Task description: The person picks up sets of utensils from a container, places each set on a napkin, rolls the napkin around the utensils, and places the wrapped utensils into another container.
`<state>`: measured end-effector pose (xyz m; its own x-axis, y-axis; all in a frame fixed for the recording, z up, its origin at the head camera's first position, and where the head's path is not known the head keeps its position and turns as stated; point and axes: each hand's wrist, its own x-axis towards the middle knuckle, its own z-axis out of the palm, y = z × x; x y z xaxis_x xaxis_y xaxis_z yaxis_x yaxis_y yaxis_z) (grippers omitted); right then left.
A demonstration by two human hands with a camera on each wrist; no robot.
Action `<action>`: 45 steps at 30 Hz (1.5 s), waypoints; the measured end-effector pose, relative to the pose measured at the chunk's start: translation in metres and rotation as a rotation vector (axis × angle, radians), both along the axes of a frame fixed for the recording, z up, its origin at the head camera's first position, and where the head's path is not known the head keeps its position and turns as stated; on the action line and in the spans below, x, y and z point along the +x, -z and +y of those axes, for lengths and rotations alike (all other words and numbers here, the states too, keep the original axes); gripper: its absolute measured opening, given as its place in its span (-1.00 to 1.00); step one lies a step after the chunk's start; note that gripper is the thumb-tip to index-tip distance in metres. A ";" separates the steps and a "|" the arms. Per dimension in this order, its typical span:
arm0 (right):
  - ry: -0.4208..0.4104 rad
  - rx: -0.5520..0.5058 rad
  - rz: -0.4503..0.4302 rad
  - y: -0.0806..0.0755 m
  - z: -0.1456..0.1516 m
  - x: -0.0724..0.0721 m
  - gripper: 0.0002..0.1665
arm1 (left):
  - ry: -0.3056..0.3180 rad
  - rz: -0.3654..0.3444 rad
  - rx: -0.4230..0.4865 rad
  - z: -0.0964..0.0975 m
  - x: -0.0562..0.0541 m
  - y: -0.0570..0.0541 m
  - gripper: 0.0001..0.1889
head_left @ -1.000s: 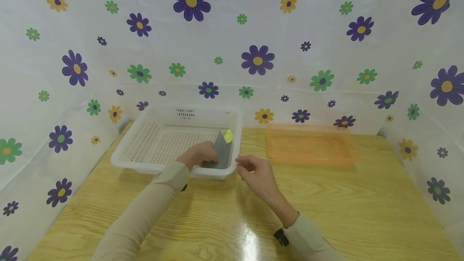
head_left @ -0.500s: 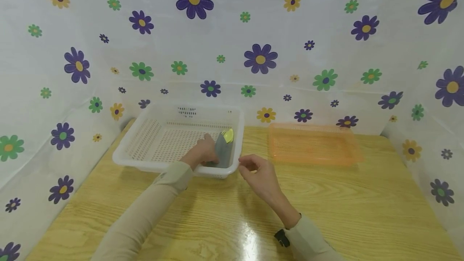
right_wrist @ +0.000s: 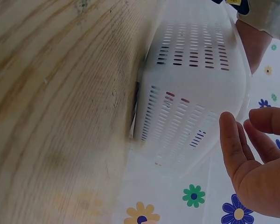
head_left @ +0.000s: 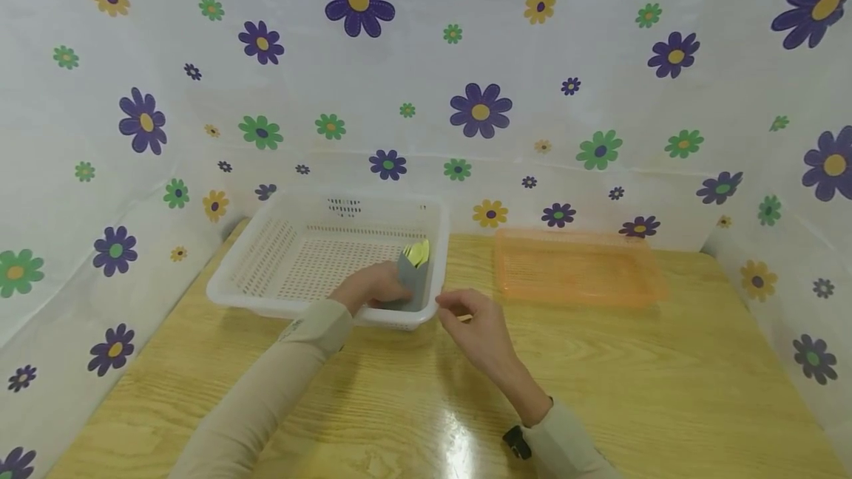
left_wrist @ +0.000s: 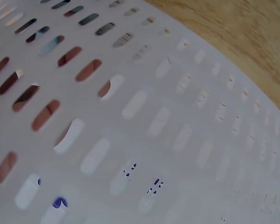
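Inside the white basket point(head_left: 279, 307), my left hand point(head_left: 373, 284) holds a grey cutlery case point(head_left: 416, 279) by its lower left side. A yellow-green fork point(head_left: 408, 250) and spoon point(head_left: 419, 253) stick out of its top. The case leans at the basket's right end, and my fingertips are partly hidden. Only skin and bits of grey show through the basket's slots in the left wrist view. My right hand point(head_left: 478, 324) has bent, parted fingers, their tips at the basket's right front corner; whether they touch the rim, I cannot tell. In the right wrist view nothing shows gripped by the right hand point(right_wrist: 261, 172).
An orange see-through tray point(head_left: 579, 300) lies to the right on the wooden table point(head_left: 632, 383). A flower-patterned white sheet point(head_left: 413, 58) hangs at the back and on both sides. The basket's rim stands between my two hands.
The top of the cutlery case has turned, so its opening and the fork and spoon show more. My left hand's raised finger has come down. My right hand has stayed at the basket's corner.
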<state>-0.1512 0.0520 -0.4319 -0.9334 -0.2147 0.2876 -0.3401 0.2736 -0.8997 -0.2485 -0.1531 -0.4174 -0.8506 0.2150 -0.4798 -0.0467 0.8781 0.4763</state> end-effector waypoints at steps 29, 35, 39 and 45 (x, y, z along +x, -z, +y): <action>-0.004 0.093 0.043 -0.012 0.026 0.008 -0.85 | 0.098 0.109 -0.332 0.023 -0.006 0.009 -0.81; 0.011 0.127 0.030 -0.015 0.039 0.011 -0.84 | 0.121 0.071 -0.412 0.028 -0.001 0.011 -0.78; 0.002 0.136 0.024 -0.018 0.041 0.011 -0.83 | 0.131 0.034 -0.467 0.035 -0.001 0.008 -0.77; -0.044 0.157 0.019 -0.020 0.040 0.011 -0.83 | 0.160 0.017 -0.480 0.032 -0.003 0.006 -0.77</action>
